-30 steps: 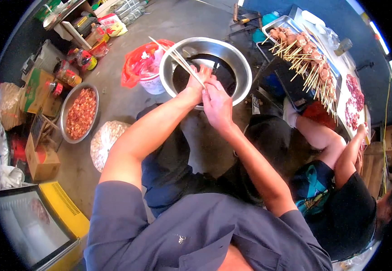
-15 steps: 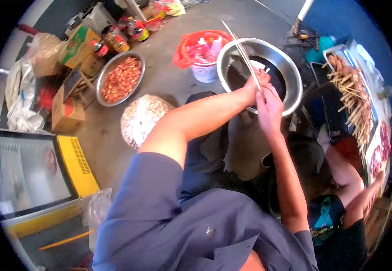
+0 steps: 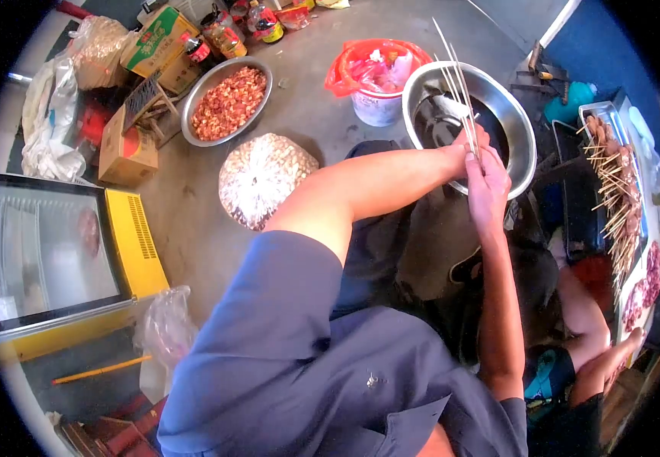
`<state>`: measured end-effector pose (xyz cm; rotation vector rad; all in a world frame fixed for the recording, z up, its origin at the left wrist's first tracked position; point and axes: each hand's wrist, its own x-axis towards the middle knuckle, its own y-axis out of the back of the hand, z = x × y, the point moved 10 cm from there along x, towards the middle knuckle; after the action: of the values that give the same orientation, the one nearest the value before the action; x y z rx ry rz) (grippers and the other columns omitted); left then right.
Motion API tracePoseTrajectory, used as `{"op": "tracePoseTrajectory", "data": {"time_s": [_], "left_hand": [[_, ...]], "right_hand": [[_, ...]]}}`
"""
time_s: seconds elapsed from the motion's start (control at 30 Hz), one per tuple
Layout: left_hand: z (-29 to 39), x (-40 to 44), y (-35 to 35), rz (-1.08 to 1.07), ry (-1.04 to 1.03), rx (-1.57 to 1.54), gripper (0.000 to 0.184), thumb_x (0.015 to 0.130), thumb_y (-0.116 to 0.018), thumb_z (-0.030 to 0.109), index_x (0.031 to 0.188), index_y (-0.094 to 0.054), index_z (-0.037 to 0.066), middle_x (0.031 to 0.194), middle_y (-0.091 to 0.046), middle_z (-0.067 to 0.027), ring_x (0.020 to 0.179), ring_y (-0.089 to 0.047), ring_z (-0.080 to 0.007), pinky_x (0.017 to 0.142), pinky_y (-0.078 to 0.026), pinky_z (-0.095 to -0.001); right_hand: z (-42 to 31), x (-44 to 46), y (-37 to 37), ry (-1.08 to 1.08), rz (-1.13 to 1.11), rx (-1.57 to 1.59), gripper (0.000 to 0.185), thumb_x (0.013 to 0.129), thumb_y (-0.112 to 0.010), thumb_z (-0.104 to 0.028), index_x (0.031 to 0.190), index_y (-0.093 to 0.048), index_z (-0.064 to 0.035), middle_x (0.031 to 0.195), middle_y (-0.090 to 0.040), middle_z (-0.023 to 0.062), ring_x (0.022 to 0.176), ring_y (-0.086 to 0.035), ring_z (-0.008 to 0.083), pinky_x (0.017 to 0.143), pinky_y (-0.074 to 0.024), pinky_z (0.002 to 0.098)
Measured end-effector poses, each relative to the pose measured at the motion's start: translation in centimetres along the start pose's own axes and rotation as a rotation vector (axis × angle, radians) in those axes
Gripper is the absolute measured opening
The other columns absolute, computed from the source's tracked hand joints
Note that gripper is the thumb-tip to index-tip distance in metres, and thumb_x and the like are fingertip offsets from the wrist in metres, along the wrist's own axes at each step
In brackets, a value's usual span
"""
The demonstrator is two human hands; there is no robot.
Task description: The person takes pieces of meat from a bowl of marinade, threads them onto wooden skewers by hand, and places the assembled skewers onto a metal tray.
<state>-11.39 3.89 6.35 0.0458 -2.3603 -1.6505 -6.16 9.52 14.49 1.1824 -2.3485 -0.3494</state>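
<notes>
Several thin wooden skewers rise from between my hands, their upper ends fanned apart. My left hand is closed around their lower part. Just below it, my right hand is also closed, with its thumb against the skewers. Both hands are over the near rim of a steel basin that holds dark liquid. Something pale shows at the liquid's surface, too blurred to name. Left of the basin stands a white bucket lined with a red plastic bag.
A bowl of reddish diced food and a tied bag of pale pieces are on the floor at left. A yellow-framed glass-top freezer stands nearer. At right, skewered meat lies on a tray beside a seated person's leg.
The view has shifted, so things appear further right. The skewers, bunched together before, are now spread apart at their upper ends. Both hands remain closed on them.
</notes>
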Motion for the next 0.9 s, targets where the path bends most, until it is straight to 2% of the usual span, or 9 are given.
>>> {"op": "tracePoseTrajectory", "data": {"time_s": [0.07,0.2,0.27,0.3,0.4,0.5,0.6,0.77,0.9], "left_hand": [[-0.4,0.1,-0.3,-0.15,0.002,-0.099,0.016,0.077,-0.062,0.029,0.085,-0.071,0.019,0.086,-0.066,-0.0056,0.089,-0.064,-0.0249,0.067,-0.047,-0.0449],[-0.7,1.1,-1.5,-0.156,0.026,-0.157,0.019,0.078,-0.062,0.03,0.087,-0.072,0.018,0.089,-0.067,-0.0078,0.092,-0.064,-0.0284,0.068,-0.05,-0.0491],[-0.7,1.1,-1.3,-0.12,0.047,-0.088,0.013,0.074,-0.062,0.03,0.075,-0.071,0.02,0.081,-0.068,-0.0026,0.084,-0.067,-0.0269,0.064,-0.05,-0.0486],[-0.6,1.4,-1.4,-0.121,0.049,-0.09,0.013,0.074,-0.062,0.03,0.075,-0.071,0.02,0.081,-0.068,-0.0026,0.084,-0.067,-0.0269,0.064,-0.05,-0.0486],[-1.1,1.7,-1.7,-0.106,0.097,-0.157,0.016,0.077,-0.061,0.029,0.081,-0.073,0.019,0.089,-0.068,-0.0046,0.09,-0.066,-0.0274,0.071,-0.049,-0.0518],[-1.4,2.5,-2.2,-0.098,0.134,-0.212,0.018,0.079,-0.06,0.028,0.086,-0.074,0.019,0.095,-0.069,-0.0059,0.094,-0.065,-0.0277,0.075,-0.048,-0.054],[-1.8,2.2,-3.1,-0.212,0.183,-0.268,0.022,0.081,-0.058,0.025,0.093,-0.073,0.014,0.101,-0.068,-0.0096,0.101,-0.063,-0.0289,0.084,-0.045,-0.0557],[-1.3,2.4,-2.2,-0.208,0.161,-0.326,0.021,0.082,-0.057,0.024,0.09,-0.073,0.014,0.099,-0.068,-0.0116,0.102,-0.064,-0.0281,0.089,-0.044,-0.0565],[0.0,3.0,-4.5,-0.266,0.052,-0.303,0.023,0.082,-0.054,0.029,0.093,-0.071,0.018,0.094,-0.064,-0.0083,0.101,-0.061,-0.0238,0.081,-0.048,-0.044]], "right_hand": [[-1.5,-0.3,0.0,0.027,-0.041,0.062,0.016,0.089,-0.057,-0.008,0.098,-0.063,0.0041,0.091,-0.061,0.0098,0.08,-0.057,0.0164,0.074,-0.0455,0.0274],[-2.2,-1.3,-0.4,0.033,-0.045,0.073,0.017,0.09,-0.057,-0.009,0.099,-0.063,0.0036,0.094,-0.062,0.0112,0.083,-0.059,0.0187,0.077,-0.0461,0.0294],[-1.7,-1.0,0.0,0.078,0.044,-0.017,0.017,0.091,-0.056,-0.009,0.101,-0.063,0.0032,0.098,-0.062,0.0125,0.087,-0.06,0.0218,0.079,-0.0465,0.031],[-1.8,-1.0,0.7,0.123,0.138,-0.106,0.018,0.091,-0.055,-0.009,0.102,-0.063,0.0027,0.101,-0.062,0.0138,0.09,-0.061,0.0248,0.081,-0.0468,0.0326],[-1.4,-1.0,0.6,0.123,0.164,-0.217,0.02,0.091,-0.054,-0.008,0.105,-0.063,0.0026,0.106,-0.061,0.0161,0.096,-0.06,0.0304,0.086,-0.0466,0.0354],[-2.9,-1.6,0.4,0.154,0.143,-0.246,0.02,0.09,-0.054,-0.008,0.105,-0.062,0.0031,0.106,-0.061,0.0167,0.096,-0.06,0.0315,0.086,-0.0466,0.0355],[-5.7,-2.8,-0.3,0.226,0.094,-0.224,0.02,0.09,-0.054,-0.008,0.104,-0.062,0.0033,0.106,-0.061,0.0169,0.095,-0.061,0.0312,0.086,-0.0466,0.0357],[-4.8,-2.4,0.0,0.223,0.111,-0.136,0.018,0.092,-0.054,-0.008,0.102,-0.063,0.0028,0.102,-0.062,0.0159,0.091,-0.062,0.0301,0.082,-0.048,0.0349],[-1.5,-1.6,1.1,0.141,0.176,-0.179,0.016,0.091,-0.054,-0.009,0.1,-0.062,0.0018,0.103,-0.06,0.0171,0.091,-0.06,0.0324,0.083,-0.0482,0.0377]]}}
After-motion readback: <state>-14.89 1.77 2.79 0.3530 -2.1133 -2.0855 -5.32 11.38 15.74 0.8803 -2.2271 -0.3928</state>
